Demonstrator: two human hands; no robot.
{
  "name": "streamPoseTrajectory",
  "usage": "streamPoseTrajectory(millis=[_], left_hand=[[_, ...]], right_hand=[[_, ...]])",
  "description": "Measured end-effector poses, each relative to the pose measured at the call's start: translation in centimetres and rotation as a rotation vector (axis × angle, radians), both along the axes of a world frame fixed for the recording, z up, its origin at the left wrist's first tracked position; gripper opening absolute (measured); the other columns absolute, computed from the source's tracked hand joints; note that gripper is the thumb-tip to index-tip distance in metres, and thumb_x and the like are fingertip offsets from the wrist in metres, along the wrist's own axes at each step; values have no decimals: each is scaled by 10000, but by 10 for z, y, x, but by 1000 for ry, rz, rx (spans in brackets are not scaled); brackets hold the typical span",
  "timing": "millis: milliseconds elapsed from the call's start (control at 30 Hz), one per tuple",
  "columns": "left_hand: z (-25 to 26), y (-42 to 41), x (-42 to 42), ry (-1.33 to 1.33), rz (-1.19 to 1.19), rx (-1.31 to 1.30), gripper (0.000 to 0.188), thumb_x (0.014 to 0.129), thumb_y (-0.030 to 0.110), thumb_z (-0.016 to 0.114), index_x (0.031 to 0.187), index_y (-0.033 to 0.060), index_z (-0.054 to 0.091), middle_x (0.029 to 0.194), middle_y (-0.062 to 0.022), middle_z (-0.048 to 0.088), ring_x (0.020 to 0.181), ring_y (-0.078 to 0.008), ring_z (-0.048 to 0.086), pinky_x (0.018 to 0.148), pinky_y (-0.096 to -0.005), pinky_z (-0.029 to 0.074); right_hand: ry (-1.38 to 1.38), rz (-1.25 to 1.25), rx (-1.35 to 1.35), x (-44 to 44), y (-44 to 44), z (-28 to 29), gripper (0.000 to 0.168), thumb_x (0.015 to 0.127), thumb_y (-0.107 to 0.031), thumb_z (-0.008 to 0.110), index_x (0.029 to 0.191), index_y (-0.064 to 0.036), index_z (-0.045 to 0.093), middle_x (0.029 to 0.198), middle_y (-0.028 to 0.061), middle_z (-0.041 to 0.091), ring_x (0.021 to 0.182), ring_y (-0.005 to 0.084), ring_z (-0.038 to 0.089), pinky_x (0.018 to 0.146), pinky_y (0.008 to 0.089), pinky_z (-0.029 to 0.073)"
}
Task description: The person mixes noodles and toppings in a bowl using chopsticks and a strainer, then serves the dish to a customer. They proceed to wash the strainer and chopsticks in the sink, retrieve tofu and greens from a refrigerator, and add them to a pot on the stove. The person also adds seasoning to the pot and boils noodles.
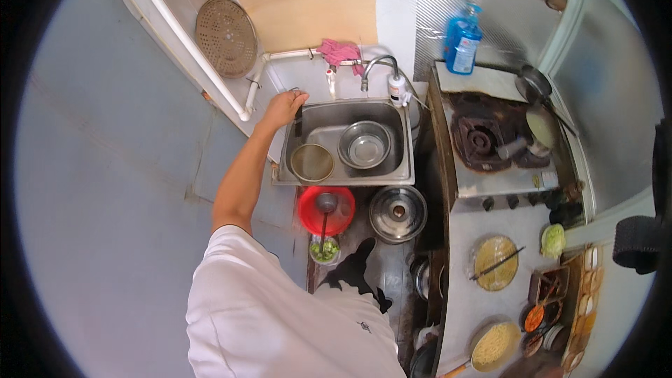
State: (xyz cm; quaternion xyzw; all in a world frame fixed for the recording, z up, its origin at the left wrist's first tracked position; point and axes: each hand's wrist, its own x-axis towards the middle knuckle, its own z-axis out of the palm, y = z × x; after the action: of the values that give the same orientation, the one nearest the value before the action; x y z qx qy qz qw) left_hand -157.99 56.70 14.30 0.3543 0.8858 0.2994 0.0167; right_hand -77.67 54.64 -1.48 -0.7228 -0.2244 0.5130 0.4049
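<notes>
My left hand (286,107) is closed around the top of a dark handle at the left side of the stainless steel sink (346,174). That handle appears to run down to a round mesh strainer (312,163), which hangs or rests in the sink's front left corner; contact with the sink cannot be told. Beside the strainer, a metal bowl (365,145) sits in the basin. The curved faucet (388,58) rises behind the sink's right part, with a white-handled tap (330,81) on the wall to its left. My right hand is out of view.
Below the sink stand a red basin (307,220) with a ladle (326,202) and a lidded metal pot (397,215). Chopped greens (325,250) sit nearby. On the right are a gas stove (504,184), a noodle pan (493,347) and a basket (496,252) with chopsticks across it.
</notes>
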Motion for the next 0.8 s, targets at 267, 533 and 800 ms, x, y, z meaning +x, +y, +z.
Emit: streamPoseTrajectory(millis=[267, 533, 800], left_hand=[[-58, 36, -218, -23, 128, 158, 367, 892, 318, 651, 737, -15, 661, 619, -116, 638, 558, -219, 621, 571, -368, 494], [-32, 64, -284, 227, 153, -113, 200, 821, 239, 703, 848, 41, 690, 803, -166, 691, 779, -329, 670, 696, -415, 514], [-40, 56, -289, 363, 180, 187, 153, 873, 177, 665, 929, 35, 675, 870, -158, 695, 796, -312, 669, 727, -389, 515]], right_hand=[[-320, 31, 105, -76, 47, 4, 318, 976, -194, 589, 1248, -30, 568, 848, 48, 635, 683, 119, 586, 595, 256, 501], [38, 809, 55, -305, 136, 16, 392, 980, -142, 596, 1316, 50, 534, 1140, 137, 652, 954, 188, 641, 859, 304, 528], [-140, 1599, 351, -591, 223, -67, 345, 931, -207, 633, 1186, 25, 621, 908, 168, 689, 815, 248, 676, 747, 335, 523]])
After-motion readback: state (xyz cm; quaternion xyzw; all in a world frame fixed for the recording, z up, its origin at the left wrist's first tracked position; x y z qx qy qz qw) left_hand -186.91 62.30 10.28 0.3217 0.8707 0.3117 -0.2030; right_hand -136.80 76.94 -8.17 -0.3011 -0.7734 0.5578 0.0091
